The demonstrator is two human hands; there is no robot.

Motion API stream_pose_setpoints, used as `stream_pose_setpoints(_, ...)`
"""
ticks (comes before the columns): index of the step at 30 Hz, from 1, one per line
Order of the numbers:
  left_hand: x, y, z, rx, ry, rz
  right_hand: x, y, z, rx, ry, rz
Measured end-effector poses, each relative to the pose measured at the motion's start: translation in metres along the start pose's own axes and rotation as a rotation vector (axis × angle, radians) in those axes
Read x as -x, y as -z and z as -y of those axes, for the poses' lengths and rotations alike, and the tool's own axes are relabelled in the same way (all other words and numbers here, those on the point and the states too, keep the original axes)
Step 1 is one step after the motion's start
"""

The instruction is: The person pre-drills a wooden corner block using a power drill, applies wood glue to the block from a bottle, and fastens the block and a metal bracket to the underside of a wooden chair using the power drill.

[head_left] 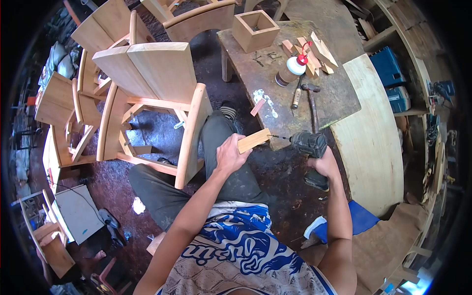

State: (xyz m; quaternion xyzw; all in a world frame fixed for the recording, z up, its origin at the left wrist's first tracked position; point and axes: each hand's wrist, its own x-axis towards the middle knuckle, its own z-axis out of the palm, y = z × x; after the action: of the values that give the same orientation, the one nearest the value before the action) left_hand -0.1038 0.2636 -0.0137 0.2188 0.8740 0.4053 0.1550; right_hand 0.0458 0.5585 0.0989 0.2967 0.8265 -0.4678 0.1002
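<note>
My left hand (232, 155) grips a short wooden block (254, 140) by its left end, fingers wrapped round it. In my right hand (324, 163) is a dark cordless drill (309, 143), held by its handle and pointing left. Its thin bit reaches to the right end of the block; whether it has entered the wood I cannot tell. A wooden chair frame (147, 78) stands to the left of my legs. On the low worktable (339, 105) beyond the drill lie a hammer (311, 98) and a wooden-handled screwdriver (296, 98).
A glue bottle with a red cap (291, 71), a wooden box (255, 30), loose screws (259, 60) and wood offcuts (322, 51) sit on the worktable. A pale board (371, 132) leans at its right. More chair frames (55, 101) stand at the left, blue tool cases (387, 66) on the right shelf.
</note>
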Motion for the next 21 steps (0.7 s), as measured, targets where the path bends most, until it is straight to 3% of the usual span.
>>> stream_pose_setpoints(21, -0.003, 0.003, 0.001, 0.016, 0.011, 0.017, -0.01, 0.004, 0.02, -0.014, -0.031, 0.011)
